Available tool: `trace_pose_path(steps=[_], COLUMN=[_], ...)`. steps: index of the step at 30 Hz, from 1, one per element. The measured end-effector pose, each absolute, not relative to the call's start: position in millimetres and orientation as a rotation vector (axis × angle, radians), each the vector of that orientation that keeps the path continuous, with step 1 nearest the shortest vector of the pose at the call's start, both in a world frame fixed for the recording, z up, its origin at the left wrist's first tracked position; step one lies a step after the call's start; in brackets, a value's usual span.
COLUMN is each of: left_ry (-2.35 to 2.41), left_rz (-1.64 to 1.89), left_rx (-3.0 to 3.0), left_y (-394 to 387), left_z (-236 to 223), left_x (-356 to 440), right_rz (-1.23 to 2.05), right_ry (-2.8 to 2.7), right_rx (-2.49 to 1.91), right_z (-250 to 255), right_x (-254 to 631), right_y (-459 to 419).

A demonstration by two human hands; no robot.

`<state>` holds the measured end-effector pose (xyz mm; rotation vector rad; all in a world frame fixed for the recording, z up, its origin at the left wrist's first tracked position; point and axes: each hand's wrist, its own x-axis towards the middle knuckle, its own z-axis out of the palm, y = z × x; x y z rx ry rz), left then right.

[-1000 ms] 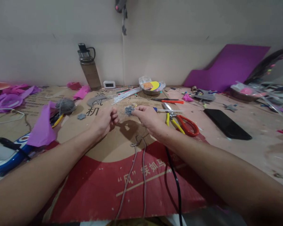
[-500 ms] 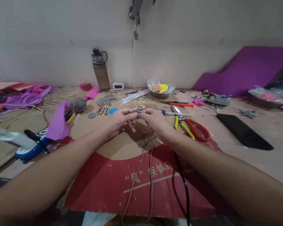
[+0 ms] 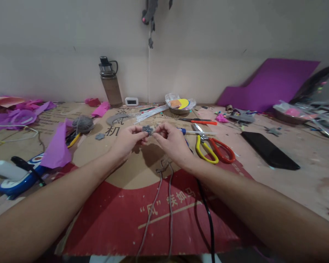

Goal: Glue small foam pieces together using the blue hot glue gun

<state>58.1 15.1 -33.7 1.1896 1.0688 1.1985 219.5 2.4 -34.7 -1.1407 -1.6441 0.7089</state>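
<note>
A small grey-blue fuzzy piece, perhaps felt or yarn, is held up between my two hands above the cardboard. My left hand pinches its left side between thumb and fingers. On its right side, the thumb and fingers of my right hand are closed on its edge. Part of the piece is hidden by the fingertips. Below my hands, grey yarn lies looped on the cardboard sheet, with two strands running down toward the front edge. A small grey star-like cutout lies left of my left hand.
Scissors with red and yellow handles lie right of my right hand, near a black phone. A yarn ball and purple paper are on the left. A bottle stands against the wall. A black cable crosses the cardboard.
My left hand, apart from the piece one second ago, has come in and taken hold of its left side. My right hand has kept its hold. The camera view has shifted sideways.
</note>
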Motion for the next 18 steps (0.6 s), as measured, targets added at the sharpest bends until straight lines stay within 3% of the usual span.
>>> trace_pose_path(steps=[18], left_ry=[1.033], left_rz=[1.226], left_rx=[1.23], left_y=[10.7], left_z=[-30.7], left_x=[59.7], right_rz=[0.699], right_ry=[-1.657], right_rx=[-1.177], right_z=[-29.1], right_x=[219.1], right_y=[1.4])
